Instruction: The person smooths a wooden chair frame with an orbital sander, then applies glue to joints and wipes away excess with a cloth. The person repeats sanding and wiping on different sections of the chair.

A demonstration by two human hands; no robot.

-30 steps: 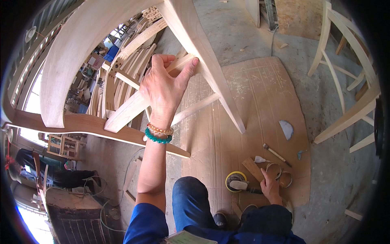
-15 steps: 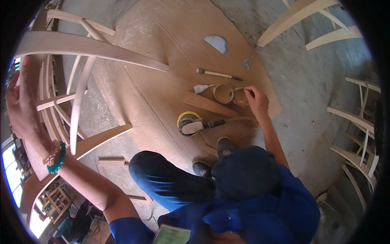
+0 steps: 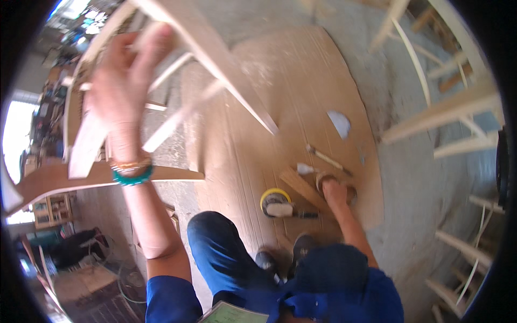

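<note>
My left hand [image 3: 121,81] is raised at the upper left, against a pale unfinished wooden chair frame [image 3: 207,51]. Its fingers are blurred but appear wrapped on the wood. Beaded bracelets circle that wrist. My right hand [image 3: 335,191] is lowered over two round, rimmed pieces on the cardboard, rings or shallow pots. Its fingers are closed, and their tips are hidden. One round piece [image 3: 352,195] shows beside the hand. A pale-tipped flat tool [image 3: 305,168] and a flat wood strip [image 3: 301,187] lie to the left of the hand.
The cardboard sheet [image 3: 242,161] covers the floor, bearing a yellow-rimmed sander [image 3: 276,203], a slim brush [image 3: 328,159] and a half-round pale piece [image 3: 339,124]. More wooden frames [image 3: 447,116] stand at the right. Cluttered shelving [image 3: 51,210] is at the far left.
The view has turned, so the floor things appear lower and further right. My right hand has moved from the right-hand round piece's rim to over both pieces. My left hand stays at the chair frame.
</note>
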